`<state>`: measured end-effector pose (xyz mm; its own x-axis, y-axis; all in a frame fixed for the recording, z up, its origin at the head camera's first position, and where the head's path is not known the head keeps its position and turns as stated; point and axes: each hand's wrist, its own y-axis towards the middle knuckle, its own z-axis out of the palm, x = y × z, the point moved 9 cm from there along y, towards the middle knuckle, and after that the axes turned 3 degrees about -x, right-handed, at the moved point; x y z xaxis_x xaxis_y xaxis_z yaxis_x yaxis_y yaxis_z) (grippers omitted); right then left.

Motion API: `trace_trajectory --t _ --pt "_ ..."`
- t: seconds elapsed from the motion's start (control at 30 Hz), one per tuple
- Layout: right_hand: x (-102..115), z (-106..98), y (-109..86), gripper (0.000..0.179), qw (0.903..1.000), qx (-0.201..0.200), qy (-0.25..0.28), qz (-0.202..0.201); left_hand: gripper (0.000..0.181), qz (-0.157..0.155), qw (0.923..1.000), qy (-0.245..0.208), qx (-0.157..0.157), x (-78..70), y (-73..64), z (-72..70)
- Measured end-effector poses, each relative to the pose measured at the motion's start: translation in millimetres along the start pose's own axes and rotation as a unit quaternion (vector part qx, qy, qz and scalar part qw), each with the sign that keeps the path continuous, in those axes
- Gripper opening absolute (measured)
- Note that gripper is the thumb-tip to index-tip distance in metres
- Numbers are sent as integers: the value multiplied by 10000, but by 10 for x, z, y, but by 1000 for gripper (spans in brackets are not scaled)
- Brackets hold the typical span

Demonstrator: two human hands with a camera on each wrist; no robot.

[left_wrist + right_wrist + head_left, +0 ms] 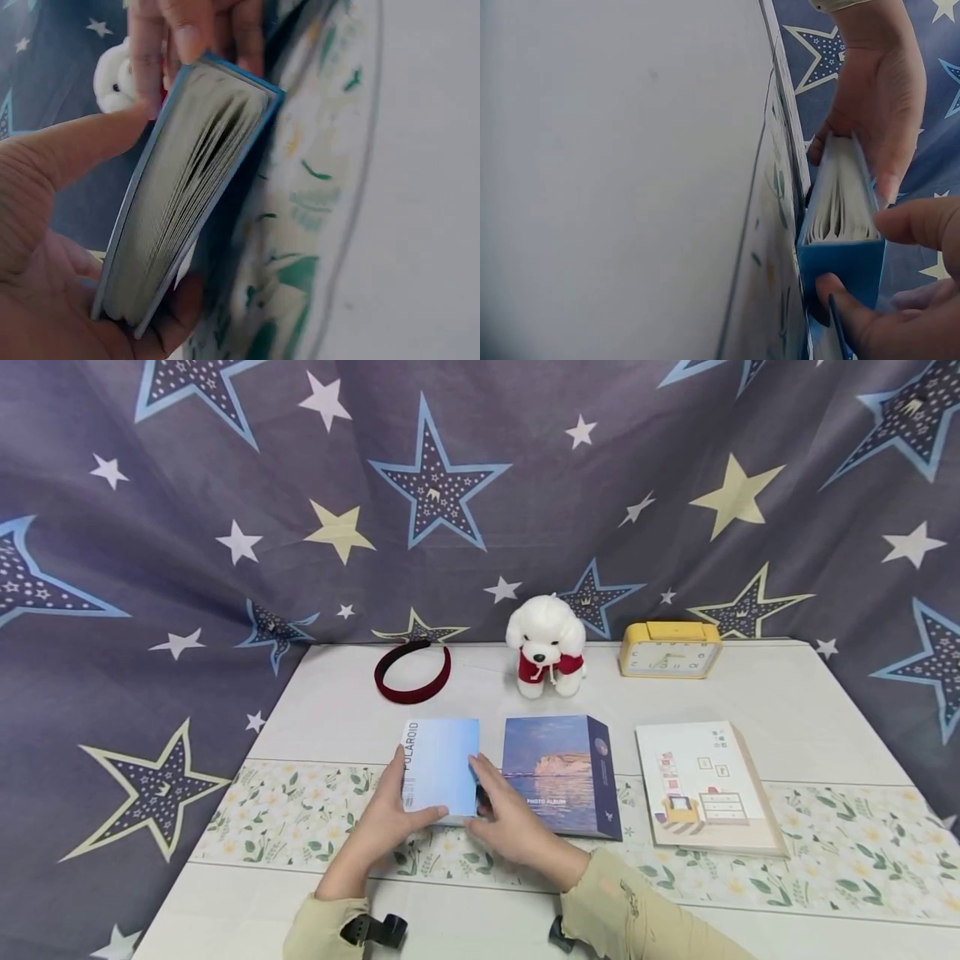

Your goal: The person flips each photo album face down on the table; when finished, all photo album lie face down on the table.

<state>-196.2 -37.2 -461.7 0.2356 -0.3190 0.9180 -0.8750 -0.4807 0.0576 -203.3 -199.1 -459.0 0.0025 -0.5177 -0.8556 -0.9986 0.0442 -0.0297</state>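
Observation:
A light-blue photo album (442, 768) lettered POLAROID is held between both hands, a little left of the table's middle. My left hand (384, 827) grips its left side, thumb over the cover; in the left wrist view the fingers curl under the lower edge. My right hand (516, 823) holds the opposite side, and the right wrist view shows its fingers around the blue spine (844, 266). The page edges (187, 180) fan slightly between the covers. Just right of it lies a dark-blue photo album (555, 777) with a seaside painting, partly behind the right hand.
A cream book (708, 789) with a drawn room lies farther right. Along the back are a dark-red headband (412, 695), a white toy dog (547, 627) in red and a yellow clock (670, 652). A star-patterned curtain (525, 568) hangs behind the table (322, 702).

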Motion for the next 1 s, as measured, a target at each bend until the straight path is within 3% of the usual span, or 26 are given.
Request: trace_trajectory --t 0.17,0.4,0.7,1.0 --pt "8 -7 -6 78 10000 -12 -19 -48 122 188 9963 832 -37 -2 -13 24" --pt "21 1 -26 76 9998 148 88 -45 105 278 9842 1750 -6 -23 -21 41" --pt "55 -76 -110 70 9984 299 488 7 86 556 9777 2020 115 -110 -57 90" --pt "37 -323 -193 58 9986 -73 505 -108 81 951 9636 2499 19 -336 -105 171"
